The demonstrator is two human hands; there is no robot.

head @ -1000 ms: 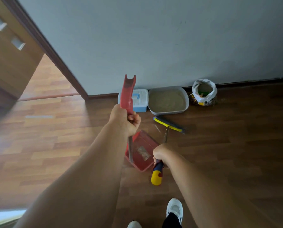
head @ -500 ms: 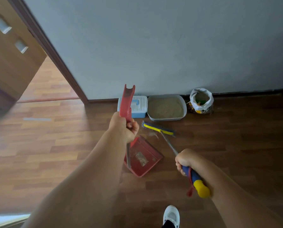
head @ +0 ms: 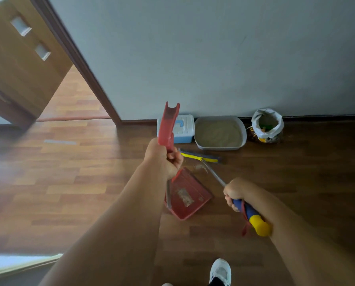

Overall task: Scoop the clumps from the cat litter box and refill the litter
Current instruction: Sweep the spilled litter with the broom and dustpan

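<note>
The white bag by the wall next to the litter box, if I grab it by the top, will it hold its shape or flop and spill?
The white bag will probably flop: its rolled-down rim looks crumpled and soft, not stiff. It stands open-topped, so tilting it could spill the contents. It seems fairly full and bulging at the base, so likely heavy for its size; lifting from underneath looks safer.

We find the wall line crowded: a blue-white box [head: 182,129], the litter tray [head: 220,131] and an open bag [head: 267,125] stand side by side, close together. Just before the tray, the broom head [head: 200,157] lies across the approach, with the red dustpan [head: 188,195] nearer us. Open floor [head: 317,172] lies right of the broom and left toward the doorway [head: 73,100].
</note>
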